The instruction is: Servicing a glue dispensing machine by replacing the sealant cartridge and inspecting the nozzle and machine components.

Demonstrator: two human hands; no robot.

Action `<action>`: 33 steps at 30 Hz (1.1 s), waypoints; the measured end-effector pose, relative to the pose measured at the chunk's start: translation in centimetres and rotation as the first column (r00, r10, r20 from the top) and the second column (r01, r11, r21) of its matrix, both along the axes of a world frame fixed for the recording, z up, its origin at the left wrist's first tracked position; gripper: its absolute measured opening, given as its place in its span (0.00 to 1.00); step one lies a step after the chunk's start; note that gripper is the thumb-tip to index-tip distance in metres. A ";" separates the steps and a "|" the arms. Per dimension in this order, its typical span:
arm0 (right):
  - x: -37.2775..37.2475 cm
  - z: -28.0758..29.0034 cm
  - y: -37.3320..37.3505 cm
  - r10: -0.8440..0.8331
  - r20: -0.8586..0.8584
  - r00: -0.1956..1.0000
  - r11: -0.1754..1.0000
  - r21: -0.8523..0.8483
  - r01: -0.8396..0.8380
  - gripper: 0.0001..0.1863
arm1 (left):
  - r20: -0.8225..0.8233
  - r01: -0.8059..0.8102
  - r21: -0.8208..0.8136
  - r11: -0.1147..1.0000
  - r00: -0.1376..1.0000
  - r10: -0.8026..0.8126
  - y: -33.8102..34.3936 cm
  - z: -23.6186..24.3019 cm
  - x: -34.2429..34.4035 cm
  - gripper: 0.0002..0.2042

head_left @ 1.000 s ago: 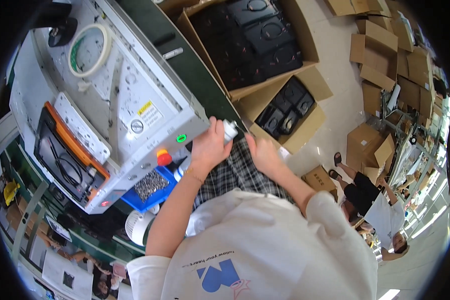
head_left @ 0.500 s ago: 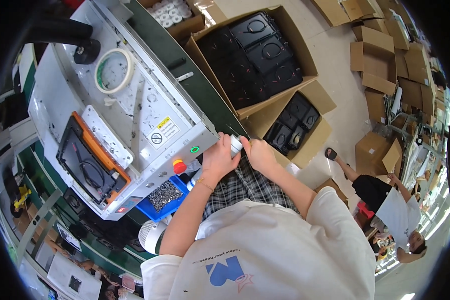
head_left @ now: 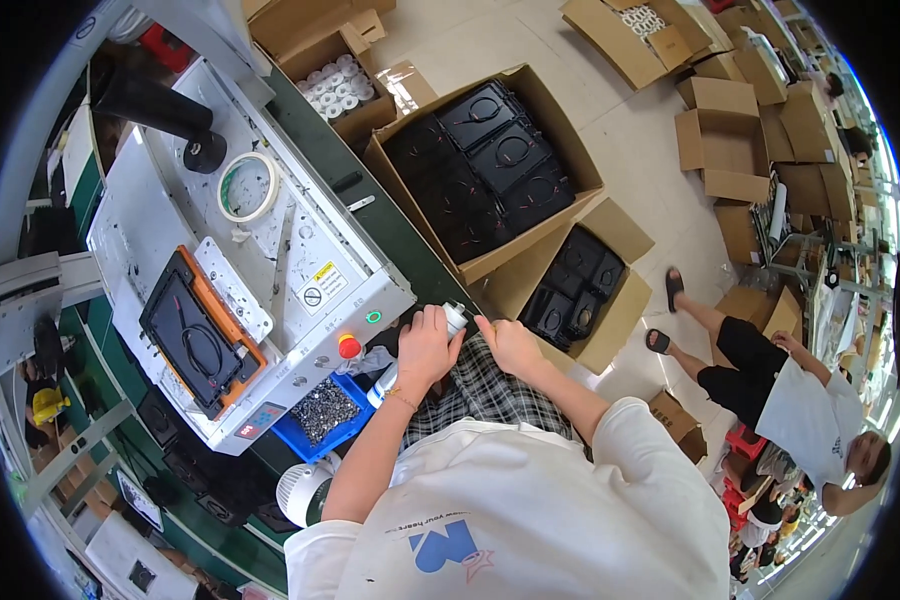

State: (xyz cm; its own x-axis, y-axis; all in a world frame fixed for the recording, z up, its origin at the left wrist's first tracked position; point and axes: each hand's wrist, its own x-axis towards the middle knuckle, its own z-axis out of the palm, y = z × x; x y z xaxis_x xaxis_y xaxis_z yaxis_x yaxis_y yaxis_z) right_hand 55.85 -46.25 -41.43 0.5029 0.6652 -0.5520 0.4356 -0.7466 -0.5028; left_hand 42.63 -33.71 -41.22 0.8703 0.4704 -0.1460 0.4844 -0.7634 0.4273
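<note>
My left hand (head_left: 426,350) is wrapped round a white cylinder (head_left: 454,319) whose greyish end sticks out above the fingers. Below that wrist shows a silvery-white tube (head_left: 381,386); whether it belongs to the same cylinder I cannot tell. Just to the right, my right hand (head_left: 513,347) is closed with the thumb near the cylinder's end; what it pinches, if anything, is too small to make out. Both hands are above my plaid-covered lap, near the green bench edge (head_left: 402,215). A blue bin (head_left: 288,437) of small metal screws sits left of my left forearm.
At left stands a grey machine (head_left: 315,345) with a red knob (head_left: 349,346), a tape roll (head_left: 249,187) and an orange-framed fixture (head_left: 222,315) holding a black panel (head_left: 192,335). Cartons (head_left: 600,185) of black panels stand beyond the bench. Another person (head_left: 800,420) is at the right.
The view has shifted, so the machine and cartons appear lower. My left hand still grips the cylinder; my right hand shows slightly farther from the cylinder's end.
</note>
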 end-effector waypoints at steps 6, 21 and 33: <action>-0.4 0.4 0.8 0.040 0.053 0.998 0.999 -0.033 -0.038 0.33 | 0.021 -0.035 0.062 0.998 0.999 0.033 -0.1 -0.8 0.0 0.20; 0.1 -0.7 2.3 0.188 0.002 0.982 0.981 -0.052 -0.187 0.26 | 0.021 -0.074 -0.085 0.994 0.997 0.076 0.3 -0.9 0.4 0.20; -0.6 -2.9 1.6 0.179 0.022 0.984 0.984 0.015 -0.179 0.30 | 0.025 -0.018 -0.066 0.998 0.999 0.020 0.4 -0.1 0.9 0.21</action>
